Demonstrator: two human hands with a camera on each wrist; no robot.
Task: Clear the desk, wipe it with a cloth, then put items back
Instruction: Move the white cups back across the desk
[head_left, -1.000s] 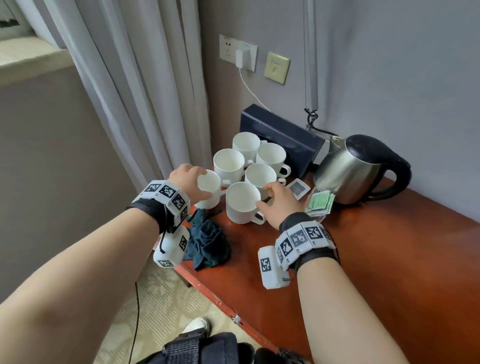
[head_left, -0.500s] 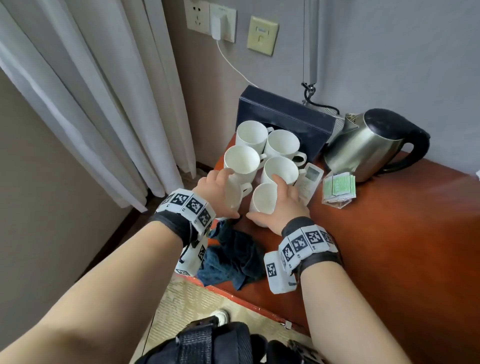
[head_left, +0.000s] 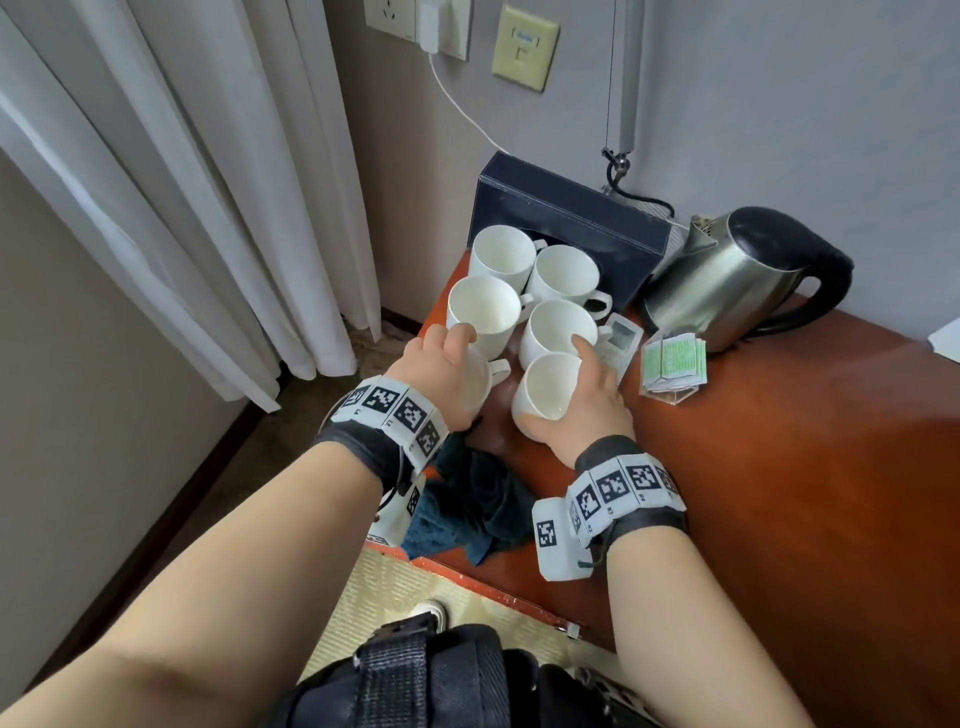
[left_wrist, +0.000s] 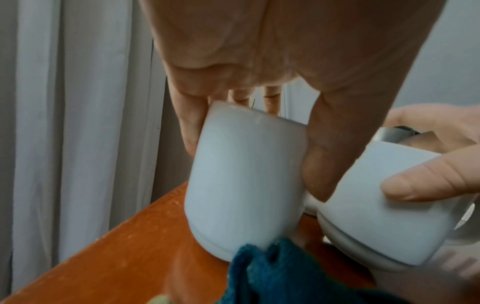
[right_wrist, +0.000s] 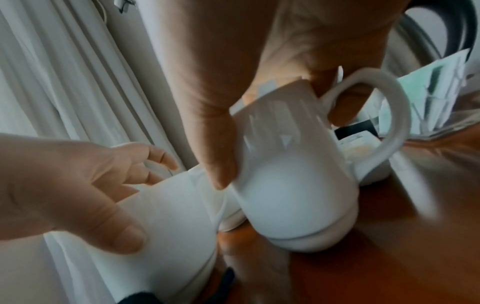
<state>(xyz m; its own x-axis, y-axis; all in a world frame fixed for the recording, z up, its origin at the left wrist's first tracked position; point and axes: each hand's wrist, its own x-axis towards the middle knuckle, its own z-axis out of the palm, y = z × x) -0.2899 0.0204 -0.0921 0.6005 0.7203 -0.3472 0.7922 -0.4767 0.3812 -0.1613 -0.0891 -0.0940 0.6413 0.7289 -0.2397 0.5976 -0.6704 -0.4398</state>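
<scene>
Several white mugs stand clustered at the left end of the red-brown desk (head_left: 779, 467). My left hand (head_left: 457, 374) grips the front left mug (head_left: 480, 387) from above, thumb (left_wrist: 318, 164) on one side and fingers (left_wrist: 189, 127) on the other. My right hand (head_left: 576, 384) grips the front right mug (head_left: 545, 389) the same way, thumb (right_wrist: 218, 148) on its wall beside the handle (right_wrist: 392, 115). Both held mugs (left_wrist: 244, 176) (right_wrist: 293, 185) are tilted, close to the desk. A dark teal cloth (head_left: 467, 499) lies crumpled under my wrists at the front edge.
Behind the mugs a dark blue box (head_left: 566, 218) leans at the wall. A steel kettle (head_left: 727, 280), a white remote (head_left: 618, 338) and a holder of green tea bags (head_left: 672, 364) lie to the right. Curtains (head_left: 208, 182) hang beyond the desk's left end.
Both hands have closed round the two front mugs, and these now tilt and sit slightly nearer to me. My view has dropped closer over the desk corner.
</scene>
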